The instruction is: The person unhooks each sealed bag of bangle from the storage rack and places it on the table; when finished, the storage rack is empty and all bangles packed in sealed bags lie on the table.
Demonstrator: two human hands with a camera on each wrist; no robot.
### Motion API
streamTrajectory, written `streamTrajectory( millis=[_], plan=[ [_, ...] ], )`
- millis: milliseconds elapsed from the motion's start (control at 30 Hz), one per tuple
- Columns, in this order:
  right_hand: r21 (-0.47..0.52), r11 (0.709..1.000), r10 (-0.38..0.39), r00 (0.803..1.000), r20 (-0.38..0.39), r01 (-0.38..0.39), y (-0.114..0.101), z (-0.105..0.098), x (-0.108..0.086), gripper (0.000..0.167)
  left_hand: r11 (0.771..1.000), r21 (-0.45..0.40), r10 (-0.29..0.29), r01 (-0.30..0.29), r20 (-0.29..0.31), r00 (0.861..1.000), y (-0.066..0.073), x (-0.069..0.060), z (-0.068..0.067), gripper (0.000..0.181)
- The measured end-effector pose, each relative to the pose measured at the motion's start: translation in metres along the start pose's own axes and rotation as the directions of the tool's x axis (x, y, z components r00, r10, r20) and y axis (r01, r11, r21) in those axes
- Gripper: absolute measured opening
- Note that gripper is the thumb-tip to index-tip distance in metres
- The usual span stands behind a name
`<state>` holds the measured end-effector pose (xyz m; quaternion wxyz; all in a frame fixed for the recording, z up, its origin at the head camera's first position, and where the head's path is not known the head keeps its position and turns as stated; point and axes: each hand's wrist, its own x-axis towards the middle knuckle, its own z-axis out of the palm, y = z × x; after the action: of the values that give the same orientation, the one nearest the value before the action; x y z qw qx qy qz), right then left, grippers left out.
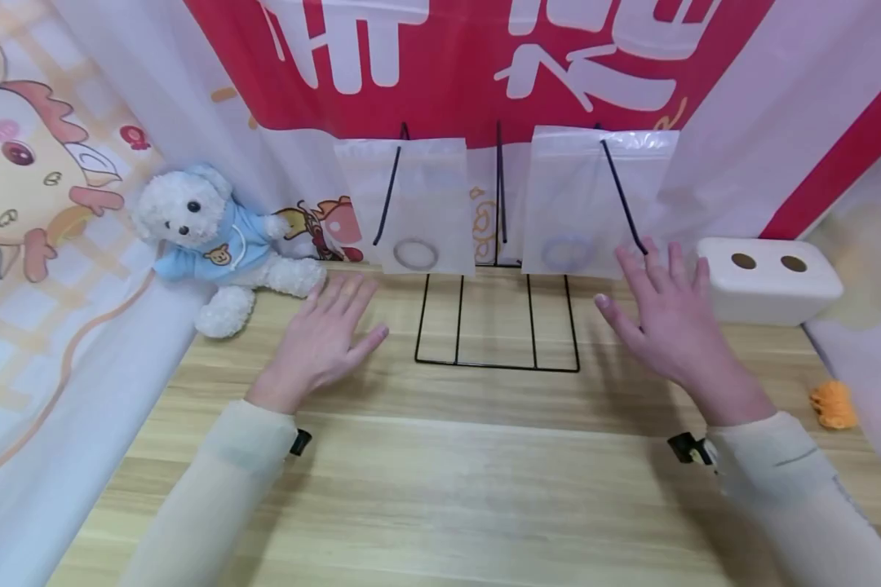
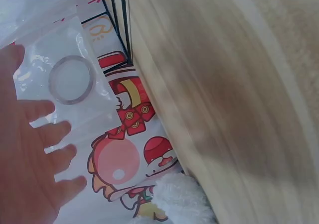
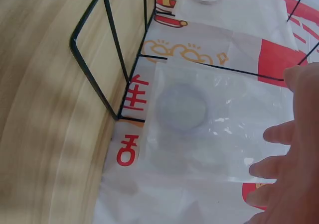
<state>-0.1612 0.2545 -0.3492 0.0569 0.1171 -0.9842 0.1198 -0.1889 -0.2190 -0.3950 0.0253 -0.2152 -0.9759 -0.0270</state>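
Observation:
A black wire rack (image 1: 496, 367) stands on the wooden table with prongs pointing forward. From its left prong hangs a clear plastic bag (image 1: 426, 196) with a greyish bangle-like ring (image 1: 415, 254) low inside. A second clear bag (image 1: 580, 196) hangs from the right prong and holds a pale bluish ring (image 3: 182, 107). My left hand (image 1: 321, 338), fingers straight and spread, is over the table, left of the rack and near the plush dog's foot. My right hand (image 1: 664, 322) is likewise spread, its fingertips near the right prong's tip. Neither hand holds anything.
A white plush dog (image 1: 223, 236) in a blue hoodie sits at the back left. At the back right is a white box (image 1: 771, 281) with two round holes. A small orange object (image 1: 833, 404) lies near the right edge. Printed cloth (image 1: 440, 73) hangs behind the rack.

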Motion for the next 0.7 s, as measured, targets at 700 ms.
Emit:
streamTrajectory(
  millis=[700],
  plan=[
    [0.497,0.86,0.265,0.932,-0.248,-0.113,0.021,-0.018,0.007,0.053,0.989,-0.126,0.101,-0.076,0.21,0.972,0.01,0.022,0.02,0.084]
  ],
)
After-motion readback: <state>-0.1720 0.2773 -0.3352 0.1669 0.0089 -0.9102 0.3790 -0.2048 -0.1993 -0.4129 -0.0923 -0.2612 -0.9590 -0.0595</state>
